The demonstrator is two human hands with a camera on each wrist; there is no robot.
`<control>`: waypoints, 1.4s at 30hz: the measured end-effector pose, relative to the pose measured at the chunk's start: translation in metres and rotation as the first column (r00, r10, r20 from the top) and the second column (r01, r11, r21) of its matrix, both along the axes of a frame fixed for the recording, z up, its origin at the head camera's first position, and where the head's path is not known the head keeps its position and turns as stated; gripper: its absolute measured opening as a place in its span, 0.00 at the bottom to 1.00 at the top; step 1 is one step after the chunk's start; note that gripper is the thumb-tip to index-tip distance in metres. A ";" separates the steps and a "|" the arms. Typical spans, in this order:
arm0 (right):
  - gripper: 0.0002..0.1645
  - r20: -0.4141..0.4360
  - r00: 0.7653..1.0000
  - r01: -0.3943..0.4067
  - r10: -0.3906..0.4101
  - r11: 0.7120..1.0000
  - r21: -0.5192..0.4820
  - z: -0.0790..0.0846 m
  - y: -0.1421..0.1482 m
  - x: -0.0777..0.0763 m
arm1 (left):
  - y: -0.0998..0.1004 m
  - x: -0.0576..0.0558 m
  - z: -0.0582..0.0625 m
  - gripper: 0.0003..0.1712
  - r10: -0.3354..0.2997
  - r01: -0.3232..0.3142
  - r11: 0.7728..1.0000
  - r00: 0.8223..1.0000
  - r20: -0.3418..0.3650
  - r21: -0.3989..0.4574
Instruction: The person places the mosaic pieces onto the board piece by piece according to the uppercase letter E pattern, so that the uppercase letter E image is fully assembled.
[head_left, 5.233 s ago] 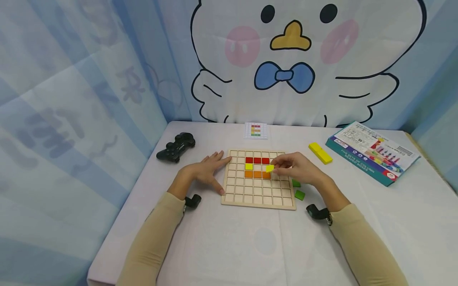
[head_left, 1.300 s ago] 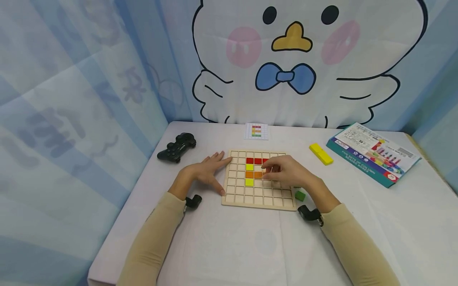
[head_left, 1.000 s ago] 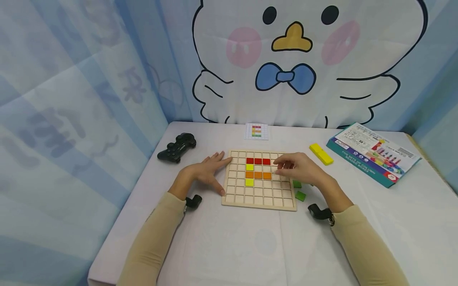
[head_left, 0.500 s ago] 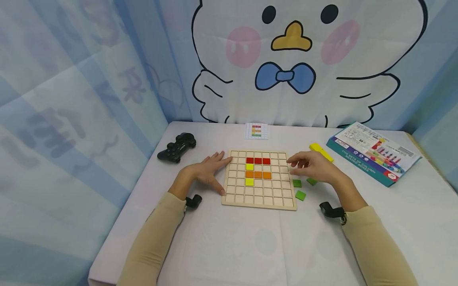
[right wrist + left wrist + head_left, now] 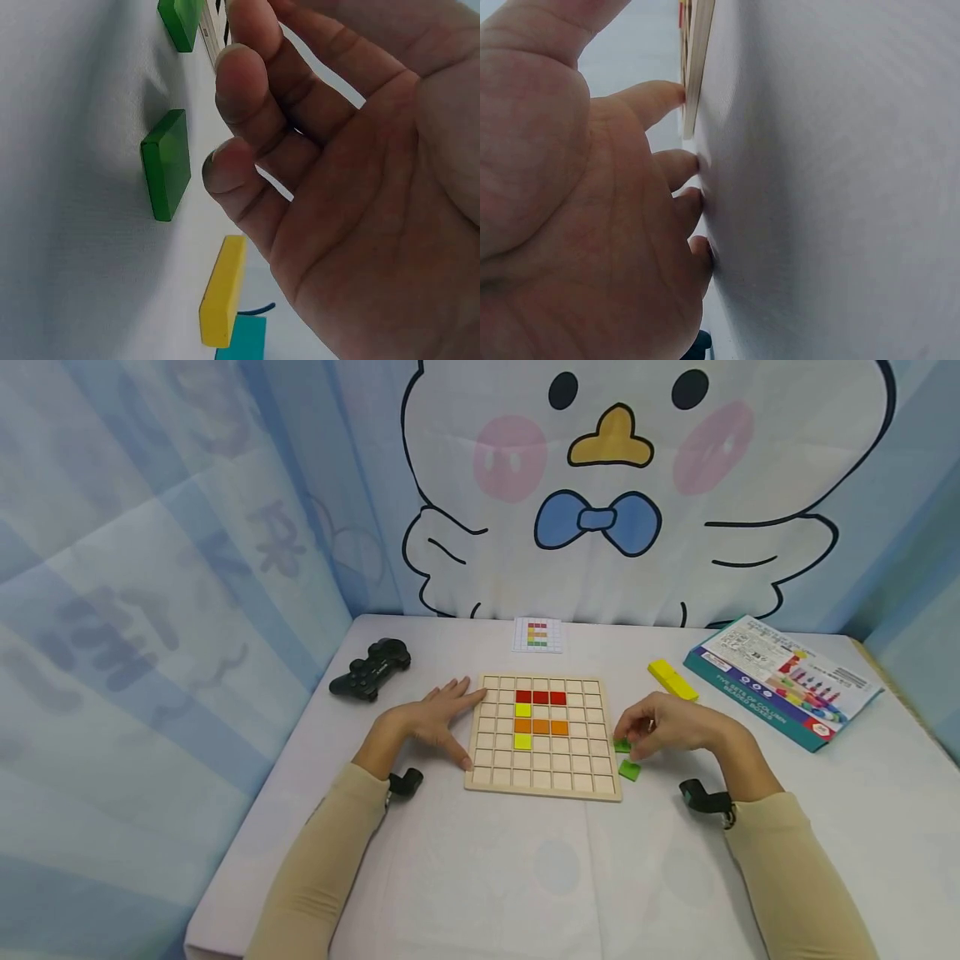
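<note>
My left hand (image 5: 438, 720) lies spread at the left edge of the wooden grid board (image 5: 543, 783). In the left wrist view one finger touches the board's side, while other fingertips rest on the table. The board holds three red tiles (image 5: 541, 697), a yellow tile (image 5: 522, 710), three orange tiles (image 5: 541, 727) and a lower yellow tile (image 5: 522, 742). Right of the board, my right hand (image 5: 678, 722) hovers with loosely bent fingers over a green tile (image 5: 622, 746), near another green tile (image 5: 629, 770). A green tile (image 5: 169, 165) below the hand shows in the right wrist view.
A small pattern card (image 5: 537, 635) lies behind the board. A black game controller (image 5: 371, 669) sits at the back left. To the right are a yellow block (image 5: 672, 681) and a teal-edged box (image 5: 780, 685).
The lower yellow tile has appeared on the board since the oldest frame, when my right hand held a yellow tile. That hand has moved right off the board, then lower, to the green tiles.
</note>
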State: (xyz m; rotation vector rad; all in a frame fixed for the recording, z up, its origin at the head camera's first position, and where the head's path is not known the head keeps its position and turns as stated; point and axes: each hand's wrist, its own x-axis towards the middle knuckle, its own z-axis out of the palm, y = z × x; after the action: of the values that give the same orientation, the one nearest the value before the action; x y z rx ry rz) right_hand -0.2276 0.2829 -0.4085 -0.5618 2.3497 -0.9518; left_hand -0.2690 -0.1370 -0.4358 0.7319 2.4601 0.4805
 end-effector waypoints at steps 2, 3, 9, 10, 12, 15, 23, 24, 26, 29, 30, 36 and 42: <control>0.15 0.052 0.998 -0.028 0.027 1.000 0.009 0.000 0.000 0.000 | 0.000 0.000 0.000 0.78 0.000 0.000 1.000 1.000 -0.001 0.001; 0.14 0.076 0.997 -0.033 0.032 0.999 0.011 0.000 0.000 0.000 | 0.000 0.000 0.000 0.78 -0.001 0.001 1.000 1.000 -0.001 0.002; 0.13 0.130 0.990 -0.059 0.053 0.997 0.045 -0.003 -0.003 0.000 | 0.000 0.001 0.001 0.78 -0.005 0.005 1.000 1.000 -0.006 0.002; 0.13 0.129 0.990 -0.065 0.057 0.996 0.055 -0.004 -0.004 0.001 | 0.000 0.001 0.001 0.77 -0.005 0.005 1.000 1.000 -0.005 0.002; 0.13 0.127 0.990 -0.075 0.066 0.995 0.072 -0.006 -0.005 0.000 | 0.000 0.001 0.001 0.78 -0.003 0.003 1.000 1.000 -0.005 0.002; 0.14 0.128 0.989 -0.083 0.072 0.993 0.082 -0.008 -0.006 0.000 | 0.000 0.000 0.001 0.78 -0.001 0.001 1.000 1.000 -0.002 0.003; 0.15 0.146 0.987 -0.077 0.065 0.994 0.079 -0.008 -0.007 0.000 | 0.001 0.000 0.001 0.78 0.000 0.000 1.000 1.000 -0.001 0.005; 0.15 0.146 0.987 -0.077 0.065 0.994 0.082 -0.008 -0.007 0.000 | 0.001 0.000 0.001 0.78 0.000 0.000 1.000 1.000 -0.001 0.004; 0.14 0.146 0.987 -0.077 0.064 0.993 0.085 -0.008 -0.007 0.000 | 0.001 0.000 0.000 0.78 0.001 -0.001 1.000 1.000 -0.001 0.003; 0.14 0.144 0.987 -0.078 0.065 0.993 0.091 -0.007 -0.007 -0.001 | 0.001 0.000 0.000 0.78 0.002 -0.002 1.000 1.000 0.001 0.003; 0.14 0.143 0.988 -0.080 0.067 0.993 0.092 -0.007 -0.006 -0.001 | 0.001 -0.001 0.000 0.78 0.002 -0.002 1.000 1.000 0.001 0.000; 0.12 0.144 0.985 -0.104 0.093 0.992 0.068 -0.007 -0.004 0.000 | 0.000 0.000 0.000 0.78 -0.003 0.003 1.000 1.000 0.000 0.003; 0.11 0.135 0.987 -0.097 0.089 0.994 0.052 -0.003 -0.005 0.001 | 0.000 0.000 0.000 0.78 -0.007 0.007 1.000 1.000 -0.005 0.004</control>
State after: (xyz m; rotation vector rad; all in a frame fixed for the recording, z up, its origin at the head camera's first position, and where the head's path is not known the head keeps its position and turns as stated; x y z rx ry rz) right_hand -0.2263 0.2779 -0.4112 -0.5623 2.2062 -0.8488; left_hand -0.2695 -0.1373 -0.4360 0.7442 2.4608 0.4812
